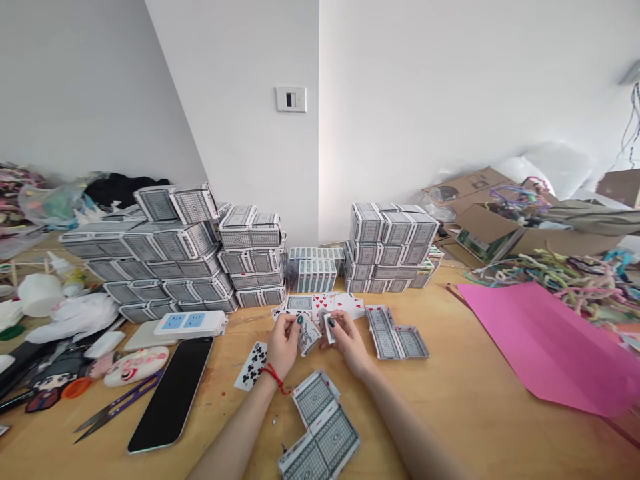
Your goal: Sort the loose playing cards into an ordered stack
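Note:
Both my hands meet over the wooden table (465,393), near its middle. My left hand (283,345), with a red string at the wrist, pinches a playing card (309,335) held at a tilt. My right hand (346,340) is closed on a small white card piece (329,327) beside it. More face-up cards (345,304) with red hearts lie fanned just beyond my fingers. A clubs card (251,365) lies flat to the left of my left wrist. An opened card box (320,427) lies between my forearms, another opened card box (395,333) to the right.
Stacks of boxed card decks (175,260) and more deck stacks (390,250) line the wall. A phone (173,393), scissors (117,405) and a power strip (190,323) lie at left. Pink paper (545,347) and coloured pipe cleaners (560,273) fill the right.

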`<state>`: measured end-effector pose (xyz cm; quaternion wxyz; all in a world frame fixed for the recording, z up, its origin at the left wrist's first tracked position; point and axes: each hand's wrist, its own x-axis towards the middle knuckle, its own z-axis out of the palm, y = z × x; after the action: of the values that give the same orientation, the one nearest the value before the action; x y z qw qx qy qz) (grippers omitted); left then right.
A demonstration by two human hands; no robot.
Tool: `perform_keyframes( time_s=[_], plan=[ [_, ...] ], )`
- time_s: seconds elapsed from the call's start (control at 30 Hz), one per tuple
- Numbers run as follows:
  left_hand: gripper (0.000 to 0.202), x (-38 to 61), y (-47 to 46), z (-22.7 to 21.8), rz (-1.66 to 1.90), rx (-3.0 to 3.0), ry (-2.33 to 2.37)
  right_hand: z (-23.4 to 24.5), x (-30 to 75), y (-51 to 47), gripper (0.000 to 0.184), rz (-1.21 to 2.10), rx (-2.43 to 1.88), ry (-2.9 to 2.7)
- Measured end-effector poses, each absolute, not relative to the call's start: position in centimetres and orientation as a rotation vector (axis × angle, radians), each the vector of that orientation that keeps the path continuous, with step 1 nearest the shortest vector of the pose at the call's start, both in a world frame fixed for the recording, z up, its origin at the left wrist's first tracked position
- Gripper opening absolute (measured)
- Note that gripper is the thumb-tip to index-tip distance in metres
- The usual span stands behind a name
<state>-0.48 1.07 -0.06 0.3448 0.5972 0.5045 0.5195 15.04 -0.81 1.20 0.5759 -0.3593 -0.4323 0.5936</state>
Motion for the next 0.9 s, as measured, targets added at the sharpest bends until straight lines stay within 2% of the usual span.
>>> perform_keyframes(
  time_s=[0.23, 0.53, 0.9],
  plan=[
    [0.034, -1.3, 1.6, -0.6, 1.454, 1.527, 1.474, 0.9, 15.1, -1.0, 0.037, 1.557, -0.812, -0.964],
    [0.039, -0.2, 0.2, 1.3, 1.219, 1.414, 1.007, 1.3, 14.8, -1.1, 0.033, 1.554, -0.781, -0.932],
    [0.032, -0.5, 0.8, 1.4, 1.089, 1.102, 0.810, 1.4, 14.5, -1.4, 0.029, 1.521, -0.716, -0.960]
  ],
)
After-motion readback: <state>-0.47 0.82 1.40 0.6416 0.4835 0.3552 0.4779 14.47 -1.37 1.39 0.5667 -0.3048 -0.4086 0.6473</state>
